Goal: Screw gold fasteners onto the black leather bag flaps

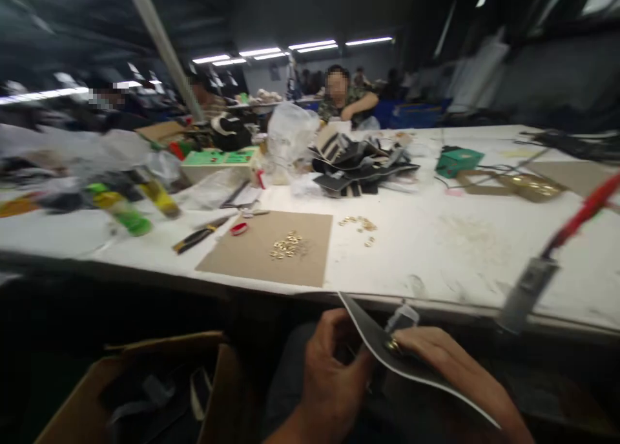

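Note:
A dark, thin, bendy panel (pixel 371 331) with a pale edge is held tilted over my lap, just below the table edge. My left hand (pixel 334 373) is closed at its left side, with fingers curled and the thumb against the underside; the fingertips are partly hidden. On the other face lies my right hand (pixel 450 360), its fingertips at a small brass-coloured fitting (pixel 393 346) and its thumb hidden behind the panel. On the table ahead, small gold-coloured metal rings (pixel 287 245) lie heaped on a brown board (pixel 310 269). More gold rings (pixel 358 223) are scattered on the white tabletop.
An open cardboard box (pixel 225 386) with dark pieces stands at lower left. Pliers (pixel 201 237), a red ring (pixel 239 229) and bottles (pixel 121 211) lie at left. Dark panels (pixel 363 166) are piled mid-table. A red-handled tool (pixel 586 205) stands in a grey tube (pixel 527 295). A co-worker (pixel 346 101) sits opposite.

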The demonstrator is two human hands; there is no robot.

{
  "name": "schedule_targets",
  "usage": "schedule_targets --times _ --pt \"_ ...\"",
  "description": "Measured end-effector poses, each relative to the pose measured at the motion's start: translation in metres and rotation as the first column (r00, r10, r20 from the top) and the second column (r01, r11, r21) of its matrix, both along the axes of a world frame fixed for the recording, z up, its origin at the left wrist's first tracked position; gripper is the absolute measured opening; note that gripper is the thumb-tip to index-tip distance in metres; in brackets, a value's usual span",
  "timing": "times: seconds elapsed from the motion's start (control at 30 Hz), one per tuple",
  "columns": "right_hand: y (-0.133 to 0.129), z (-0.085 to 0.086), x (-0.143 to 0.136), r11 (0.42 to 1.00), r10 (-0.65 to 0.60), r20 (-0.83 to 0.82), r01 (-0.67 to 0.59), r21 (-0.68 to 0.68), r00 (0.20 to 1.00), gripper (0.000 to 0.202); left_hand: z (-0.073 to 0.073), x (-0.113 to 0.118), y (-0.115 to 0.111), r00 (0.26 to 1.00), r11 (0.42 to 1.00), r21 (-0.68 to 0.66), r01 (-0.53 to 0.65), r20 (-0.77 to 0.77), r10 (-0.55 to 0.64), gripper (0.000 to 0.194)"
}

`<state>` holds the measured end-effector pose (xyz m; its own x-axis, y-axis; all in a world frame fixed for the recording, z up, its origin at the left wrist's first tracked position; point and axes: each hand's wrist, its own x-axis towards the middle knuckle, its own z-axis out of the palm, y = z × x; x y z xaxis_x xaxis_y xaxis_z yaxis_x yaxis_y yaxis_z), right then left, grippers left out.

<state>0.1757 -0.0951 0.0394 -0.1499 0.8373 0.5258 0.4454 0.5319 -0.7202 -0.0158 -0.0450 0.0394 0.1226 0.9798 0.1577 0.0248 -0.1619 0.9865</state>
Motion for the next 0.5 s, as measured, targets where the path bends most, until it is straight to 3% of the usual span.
schedule_targets --times 0.1,0.2,0.3,0.37,0.5 --pt "-0.007 0.000 0.015 0.995 0.006 0.015 -0.005 -0.101 1.000 0.040 -0.005 0.002 0.017 0.999 0.990 0.140 0.019 -0.044 -0.013 0.045" --pt "-0.002 -0.003 0.017 0.992 0.039 -0.027 -0.042 -0.123 0.999 0.047 -0.005 -0.003 0.030 0.985 0.940 0.340 0.021 -0.167 0.039 0.067" --pt "0.004 -0.003 0.019 0.987 0.079 -0.061 -0.086 -0.135 0.995 0.047 -0.004 -0.008 0.039 0.969 0.910 0.410 0.054 -0.243 0.051 0.088" --pt "0.010 0.000 0.022 0.987 0.100 -0.068 -0.107 -0.118 0.993 0.045 -0.003 -0.008 0.043 0.970 0.913 0.383 0.144 -0.238 -0.053 0.081" --pt "0.020 0.006 0.025 0.992 0.091 -0.041 -0.094 -0.082 0.995 0.043 0.002 -0.002 0.049 0.928 0.854 0.363 0.372 -0.167 -0.333 0.037"
